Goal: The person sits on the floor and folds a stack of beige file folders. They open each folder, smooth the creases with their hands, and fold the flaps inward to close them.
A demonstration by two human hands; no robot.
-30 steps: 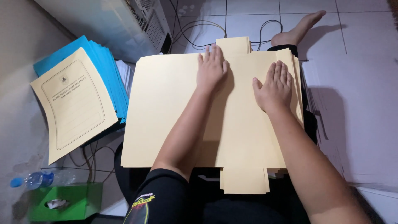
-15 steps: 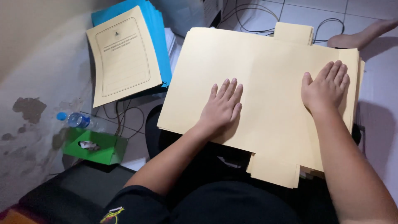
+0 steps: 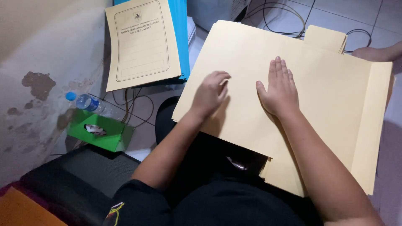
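A stack of large cream paper folders (image 3: 326,96) lies across my lap. My left hand (image 3: 210,93) rests on the stack's left part with its fingers curled under, knuckles on the paper. My right hand (image 3: 279,88) lies flat on the middle of the top sheet, fingers together and pointing away from me. Neither hand grips anything. A folded tab (image 3: 325,38) sticks out at the stack's far edge.
A cream printed folder cover (image 3: 140,42) lies on a pile of blue folders (image 3: 182,37) at the far left. A plastic water bottle (image 3: 87,102) and a green tissue box (image 3: 100,132) sit by the stained wall (image 3: 37,79). Cables (image 3: 289,12) run over the tiled floor. A bare foot (image 3: 374,52) shows at right.
The view has swung right. My left hand has slid left and curled its fingers. My right hand has moved from the stack's right side to its middle.
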